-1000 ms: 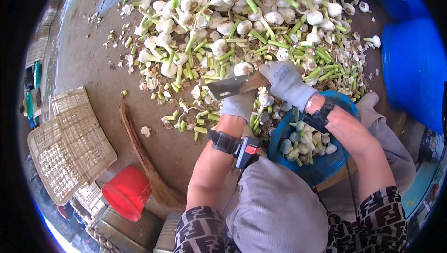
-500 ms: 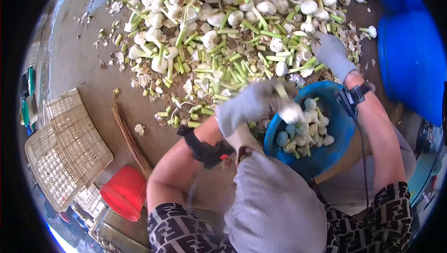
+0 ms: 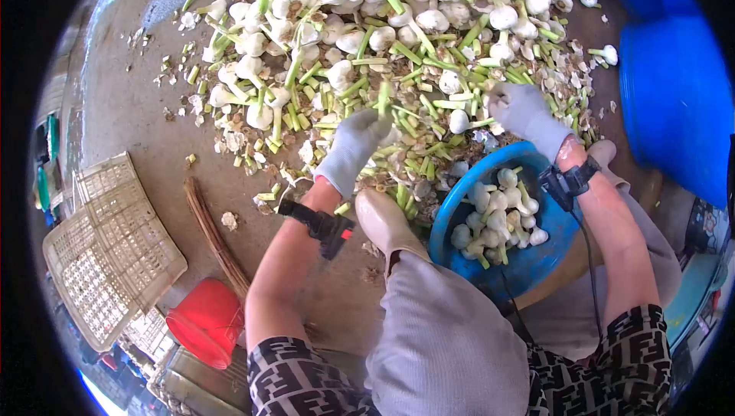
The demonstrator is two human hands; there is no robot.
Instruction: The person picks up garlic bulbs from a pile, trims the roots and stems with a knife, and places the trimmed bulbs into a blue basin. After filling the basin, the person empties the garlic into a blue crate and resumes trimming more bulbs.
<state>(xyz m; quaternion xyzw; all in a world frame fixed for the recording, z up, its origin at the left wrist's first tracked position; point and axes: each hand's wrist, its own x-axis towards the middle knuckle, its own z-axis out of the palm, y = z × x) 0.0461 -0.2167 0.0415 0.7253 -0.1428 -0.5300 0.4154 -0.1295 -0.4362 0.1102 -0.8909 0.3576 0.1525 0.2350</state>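
Garlic heap (image 3: 341,75), head view: piled on the floor ahead of the person, whole bulbs with green stems. More bulbs (image 3: 498,221) sit in a blue basin (image 3: 549,257) below the right hand. Left hand (image 3: 354,144), gloved: fingers bent, blurred green stem (image 3: 384,100) at the fingertips; cannot tell if pinched or just behind. Right hand (image 3: 528,116), gloved: fingers curled in, contents hidden, cannot tell if grasping. Single bulb (image 3: 459,121) lies just beside it, stem toward it.

Handling, my guess: bulbs light and firm, papery skin likely slippery and flaky, cloves could bruise if dropped. Stem looks stiff enough as a handle; otherwise cup the round bulb.

Surface: brownish hard floor (image 3: 145,113), littered with stem pieces and skin flakes near the heap. A light boot (image 3: 383,221) stands between left hand and basin.

Room: pale perforated baskets (image 3: 115,255), red bucket (image 3: 207,322) and a dry brown stick or broom (image 3: 217,240) at image left; large blue barrel (image 3: 670,106) at image right.
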